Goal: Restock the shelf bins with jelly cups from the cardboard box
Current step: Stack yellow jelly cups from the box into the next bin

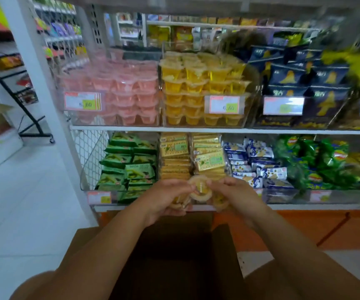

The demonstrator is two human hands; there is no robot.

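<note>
Both hands hold a cluster of yellow jelly cups (200,189) in front of the lower shelf, above the open cardboard box (174,256). My left hand (166,198) grips the cups from the left and my right hand (237,195) grips them from the right. One cup faces me lid-on between the thumbs. On the upper shelf stands a clear bin of yellow jelly cups (202,87), heaped to its rim. To its left is a clear bin of pink jelly cups (118,89). The box's inside is dark, so its contents are hidden.
Dark blue snack bags (300,79) fill the bin to the right of the yellow cups. The lower shelf holds green matcha packs (129,165), yellow cracker packs (194,156), blue-white packets (257,161) and green chip bags (317,161). A white upright post (44,83) and white tiled floor (18,202) lie to the left.
</note>
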